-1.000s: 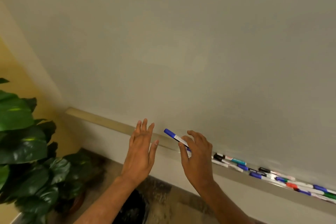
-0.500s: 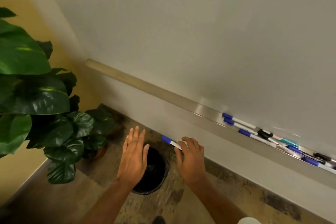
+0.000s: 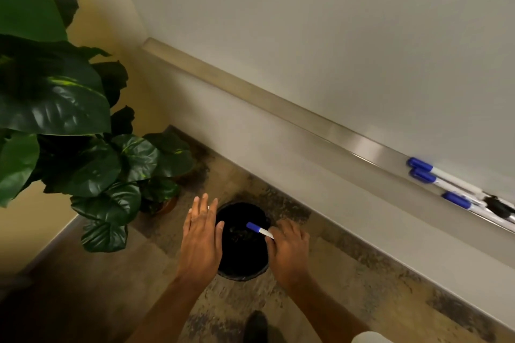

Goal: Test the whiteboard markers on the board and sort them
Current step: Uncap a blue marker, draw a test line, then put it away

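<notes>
The right hand (image 3: 288,250) pinches the white barrel of a blue-capped marker (image 3: 259,230) in curled fingers, and since half a second ago it has carried it from beside the far rim of the black bin (image 3: 242,276) to directly above the dark opening, cap pointing away from the grip to the left. The left hand (image 3: 202,242) has come along, flat with straight fingers and holding nothing, just left of the grip over the bin's left edge. The other markers (image 3: 434,171) lie on the tray (image 3: 362,145), well up and right of the grip.

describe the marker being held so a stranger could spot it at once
Find the round black bin on the floor below the long metal whiteboard tray. Over it the right hand pinches a blue-capped white marker. The other blue-capped markers lie in the tray.
</notes>
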Available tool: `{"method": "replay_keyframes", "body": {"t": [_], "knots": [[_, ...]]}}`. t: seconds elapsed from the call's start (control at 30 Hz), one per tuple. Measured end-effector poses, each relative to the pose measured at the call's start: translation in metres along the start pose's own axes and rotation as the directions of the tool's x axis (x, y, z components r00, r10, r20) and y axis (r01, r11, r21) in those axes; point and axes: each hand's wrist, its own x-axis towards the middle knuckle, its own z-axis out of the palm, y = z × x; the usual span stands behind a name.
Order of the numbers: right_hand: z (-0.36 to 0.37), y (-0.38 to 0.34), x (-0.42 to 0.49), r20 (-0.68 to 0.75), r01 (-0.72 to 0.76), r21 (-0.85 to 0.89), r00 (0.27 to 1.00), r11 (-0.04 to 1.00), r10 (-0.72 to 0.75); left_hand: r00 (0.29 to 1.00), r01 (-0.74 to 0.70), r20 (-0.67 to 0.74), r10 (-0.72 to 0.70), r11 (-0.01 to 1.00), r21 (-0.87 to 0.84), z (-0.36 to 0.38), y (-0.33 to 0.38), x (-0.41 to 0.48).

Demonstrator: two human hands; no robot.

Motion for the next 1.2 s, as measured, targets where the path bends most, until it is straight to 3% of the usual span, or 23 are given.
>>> {"method": "replay_keyframes", "body": {"t": [0.37,0.6,0.87,1.2], "knots": [[0.05,-0.018,0.02,0.013,0.06,-0.034,0.998,0.998,-0.06,0.999,0.034,-0.003,-0.034,0.999,0.001,0.024,-0.029,0.0],[0.062,-0.011,0.031,0.064,-0.028,0.003,0.998,1.0,0.028,0.999,0.033,-0.039,-0.033,0.999,-0.006,0.024,-0.028,0.004],[-0.001,0.028,0.004,-0.127,-0.123,0.199,0.98,0.972,0.15,0.997,0.041,-0.061,-0.043,0.999,-0.027,0.004,0.008,-0.001],[-0.109,0.061,-0.025,-0.301,-0.049,0.25,0.945,0.967,0.126,0.997,-0.056,-0.057,0.052,0.997,-0.061,-0.029,0.11,0.0]]}}
